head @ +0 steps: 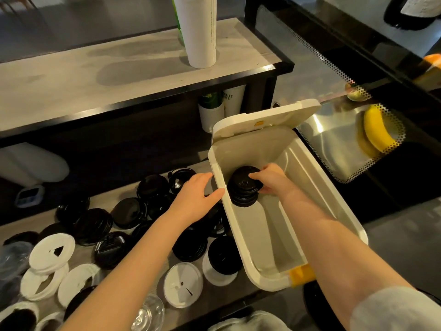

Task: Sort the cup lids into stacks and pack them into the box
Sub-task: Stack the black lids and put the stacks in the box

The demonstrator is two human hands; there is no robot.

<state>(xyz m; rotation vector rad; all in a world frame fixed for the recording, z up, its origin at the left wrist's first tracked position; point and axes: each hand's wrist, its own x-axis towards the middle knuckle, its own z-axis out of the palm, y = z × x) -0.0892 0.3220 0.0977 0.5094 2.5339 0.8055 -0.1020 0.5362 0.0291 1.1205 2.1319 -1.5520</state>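
Observation:
A white plastic box with a yellow latch stands open at the right, its lid tipped back. Inside it, near the far end, my right hand grips a stack of black cup lids from the side and top. My left hand rests with straight fingers against the box's left wall and rim. Left of the box the counter holds several loose black lids, white lids and clear lids.
A raised shelf runs across the back with a tall sleeve of white cups on it. More cups stand below the shelf. A glass display case with yellow food sits to the right. A small timer lies at the left.

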